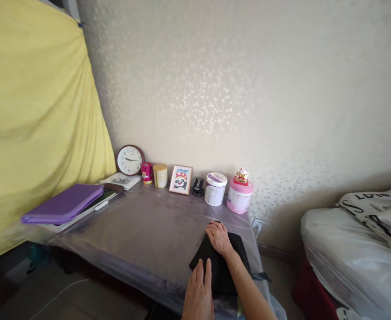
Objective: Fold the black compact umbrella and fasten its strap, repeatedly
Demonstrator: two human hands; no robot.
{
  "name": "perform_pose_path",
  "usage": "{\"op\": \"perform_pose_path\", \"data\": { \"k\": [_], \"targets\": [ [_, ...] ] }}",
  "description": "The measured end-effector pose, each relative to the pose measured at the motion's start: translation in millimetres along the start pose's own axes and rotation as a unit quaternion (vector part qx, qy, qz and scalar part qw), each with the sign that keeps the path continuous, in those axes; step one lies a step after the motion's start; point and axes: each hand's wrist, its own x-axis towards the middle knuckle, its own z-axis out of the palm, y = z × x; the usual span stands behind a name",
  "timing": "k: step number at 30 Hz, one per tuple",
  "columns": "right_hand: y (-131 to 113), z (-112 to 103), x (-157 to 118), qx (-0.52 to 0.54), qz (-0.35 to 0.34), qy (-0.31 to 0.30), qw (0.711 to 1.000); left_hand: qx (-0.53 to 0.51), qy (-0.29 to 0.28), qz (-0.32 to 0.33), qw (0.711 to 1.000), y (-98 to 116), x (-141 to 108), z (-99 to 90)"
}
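Note:
A piece of black folded fabric (225,271) lies on the near right part of the table; its exact kind cannot be made out. My right hand (218,238) rests palm down on its far edge, fingers side by side and laid over the cloth. At the cloth's near left side, my left hand (198,291) has its fingers stretched out, the tips touching the fabric. My right forearm crosses over part of the cloth and hides it. A dark strip (261,276) sticks out past the table's right edge.
A plastic-covered table (142,235) stands against the wall. Along its back are a clock (130,160), a pink tin (146,173), a panda picture frame (181,179), a white tub (215,190) and a pink-lidded tub (238,198). A purple folder (65,204) lies left.

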Motion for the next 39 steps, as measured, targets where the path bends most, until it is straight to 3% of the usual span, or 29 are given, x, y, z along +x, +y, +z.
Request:
{"op": "perform_pose_path", "data": {
  "k": [5, 10, 15, 19, 23, 27, 34, 39],
  "targets": [
    [11.4, 6.7, 17.8, -0.018, 0.033, 0.031, 0.999, 0.006, -0.048, -0.035, 0.998, 4.9, 2.3, -6.3],
    [24.3, -2.3, 18.5, -0.023, 0.108, 0.103, 0.988, 0.008, -0.041, -0.046, 0.998, 8.1, 1.1, -9.5],
    [60.7, -32.0, -25.3, 0.02, 0.204, 0.169, 0.964, 0.04, -0.032, -0.04, 0.998, 17.6, -6.1, -21.0],
    [78.6, -47.6, -75.1, 0.082, 0.274, 0.147, 0.947, 0.062, -0.034, -0.036, 0.997, 23.4, -11.0, -30.3],
    [65.7, -52.2, -103.2, 0.115, 0.297, 0.094, 0.943, 0.067, -0.028, -0.027, 0.997, 23.3, -12.9, -31.4],
    [44.4, -53.9, -110.5, 0.139, 0.288, 0.105, 0.942, 0.068, -0.031, -0.028, 0.997, 22.7, -13.0, -30.4],
    [32.1, -52.4, -107.0, 0.198, 0.253, 0.111, 0.941, 0.067, -0.044, -0.04, 0.996, 25.1, -11.4, -34.5],
    [17.1, -53.7, -89.0, 0.301, 0.237, 0.117, 0.916, 0.06, -0.043, -0.038, 0.997, 24.0, -11.9, -30.8]
  ]
}}
